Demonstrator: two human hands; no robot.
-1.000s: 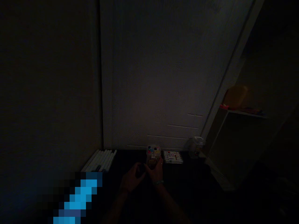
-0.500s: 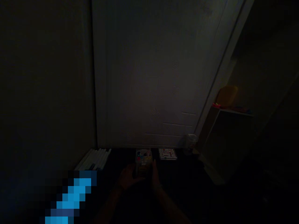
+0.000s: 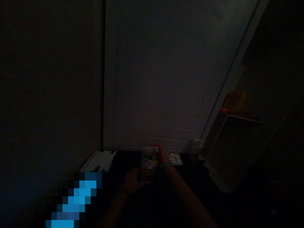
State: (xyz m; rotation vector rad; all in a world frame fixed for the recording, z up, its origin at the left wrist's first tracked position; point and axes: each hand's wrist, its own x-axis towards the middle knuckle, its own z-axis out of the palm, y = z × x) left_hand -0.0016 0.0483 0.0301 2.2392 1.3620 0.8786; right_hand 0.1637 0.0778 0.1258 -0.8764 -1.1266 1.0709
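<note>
Right hand (image 3: 163, 155), head view: now higher and farther forward than half a second ago, at the right edge of a raised clear flap (image 3: 148, 149); too dark to tell whether it grips. Left hand (image 3: 132, 180) grasps the clear marker box (image 3: 148, 175), just right of it. Flat marker set (image 3: 175, 159) lies just right of right hand; white markers (image 3: 101, 161), beyond left hand, to its left.

I'm making out no readable word or number: the flat pack (image 3: 175, 159) is showing print too small to read, while the clear box (image 3: 149, 173) and clear jar (image 3: 197, 149) are showing only dim, blurred markings.
</note>
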